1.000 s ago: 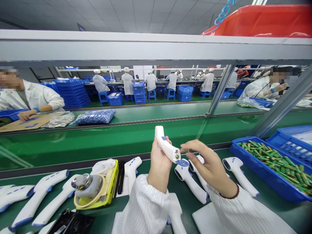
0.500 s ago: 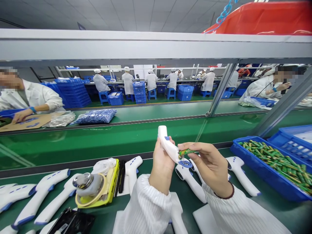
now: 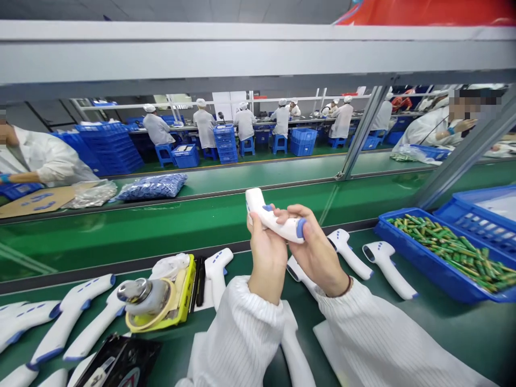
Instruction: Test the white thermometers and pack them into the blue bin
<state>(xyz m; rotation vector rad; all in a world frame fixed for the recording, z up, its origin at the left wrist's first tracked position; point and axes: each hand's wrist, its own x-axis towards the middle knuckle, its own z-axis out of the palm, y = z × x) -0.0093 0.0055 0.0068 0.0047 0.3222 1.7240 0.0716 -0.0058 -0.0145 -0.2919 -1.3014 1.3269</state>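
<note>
Lining the green belt (image 3: pixel 451 333), white handheld thermometers (image 3: pixel 68 317)

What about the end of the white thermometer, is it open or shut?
Shut: a blue cap covers the end of the white thermometer, no opening shows there, and the right hand is wrapped around it.
</note>
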